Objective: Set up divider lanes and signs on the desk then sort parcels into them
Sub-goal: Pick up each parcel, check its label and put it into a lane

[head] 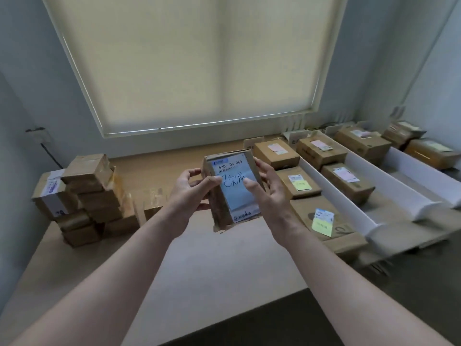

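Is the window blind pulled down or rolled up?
Pulled down. The blind covers the whole window, and its bottom bar sits right at the sill.

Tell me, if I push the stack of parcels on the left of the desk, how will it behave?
The stack of parcels looks unevenly piled, so the top boxes would probably slide or topple. Their taped faces look glossy, so perhaps slippery. The cardboard looks stiff.
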{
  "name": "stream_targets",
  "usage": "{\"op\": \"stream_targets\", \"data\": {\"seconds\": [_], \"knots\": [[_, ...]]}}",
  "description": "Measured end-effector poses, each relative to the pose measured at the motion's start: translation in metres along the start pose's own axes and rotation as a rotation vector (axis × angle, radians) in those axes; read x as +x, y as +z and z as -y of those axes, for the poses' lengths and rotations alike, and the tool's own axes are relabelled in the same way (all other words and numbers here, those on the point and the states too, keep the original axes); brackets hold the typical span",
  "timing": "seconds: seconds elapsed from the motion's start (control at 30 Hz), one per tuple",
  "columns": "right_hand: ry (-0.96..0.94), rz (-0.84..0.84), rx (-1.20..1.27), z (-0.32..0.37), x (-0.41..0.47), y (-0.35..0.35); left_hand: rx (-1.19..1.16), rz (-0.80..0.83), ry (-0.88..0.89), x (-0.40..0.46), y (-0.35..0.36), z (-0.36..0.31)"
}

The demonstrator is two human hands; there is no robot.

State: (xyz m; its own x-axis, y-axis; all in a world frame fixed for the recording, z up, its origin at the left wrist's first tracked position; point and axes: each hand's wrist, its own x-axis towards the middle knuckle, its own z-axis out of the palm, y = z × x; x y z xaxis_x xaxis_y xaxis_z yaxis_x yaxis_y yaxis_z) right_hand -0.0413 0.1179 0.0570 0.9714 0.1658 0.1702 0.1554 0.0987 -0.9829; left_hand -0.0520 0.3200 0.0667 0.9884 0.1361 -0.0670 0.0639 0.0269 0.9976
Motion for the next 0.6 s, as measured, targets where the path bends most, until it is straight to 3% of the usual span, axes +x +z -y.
{"op": "stream_targets", "data": {"seconds": [0.47, 0.6], "knots": [[0.056, -0.187, -0.020, 0.030, -0.078, -0.302, 0.118, 0.355, -0.063, -0.022, 0.322, 0.008], [0.094, -0.284, 0.007, 0.034, -0.079, -0.377, 0.251, 0.407, 0.001, -0.013, 0.398, 0.004]]}}
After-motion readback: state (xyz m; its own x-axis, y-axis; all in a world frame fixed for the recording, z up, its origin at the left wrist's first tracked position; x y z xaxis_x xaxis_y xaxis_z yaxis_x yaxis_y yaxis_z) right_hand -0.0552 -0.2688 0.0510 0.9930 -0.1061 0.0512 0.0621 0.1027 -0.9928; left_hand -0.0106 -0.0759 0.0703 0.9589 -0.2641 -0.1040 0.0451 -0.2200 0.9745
